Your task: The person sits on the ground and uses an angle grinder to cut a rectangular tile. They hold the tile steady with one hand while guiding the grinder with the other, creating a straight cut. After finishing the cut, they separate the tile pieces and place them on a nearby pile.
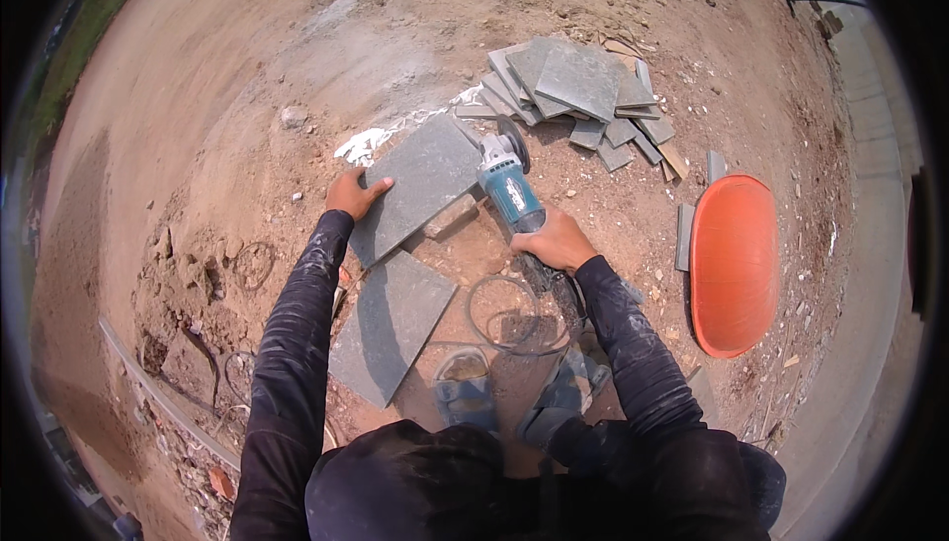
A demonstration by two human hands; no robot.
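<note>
A person in dark sleeves is working over a gray slab [420, 175] on dusty ground, the slab lying ahead of the feet with a block [453, 217] showing at its near edge. The work is appearing to be under way rather than finished: the grinder [512, 195] is sitting at the slab's right side, its disc [515, 142] standing close to the far right corner. Whether the disc is touching the stone, or spinning, is not possible to tell, and no finished cut is showing clearly. A second slab [395, 318] is lying nearer the feet, partly in shadow, and a pile [578, 81] of slabs and smaller pieces is waiting beyond; how many are needing work cannot be told.

The left hand [358, 195] is holding the slab by its left edge, the thumb stretching over the top face and the fingers curling down past the side, their tips hidden. The right hand [557, 242] is closing around the grinder's rear end, fingers wrapping the body with little gap showing. A cord [474, 304] is looping near the sandals [465, 398], while an orange tub [736, 264] is resting well off to the right.
</note>
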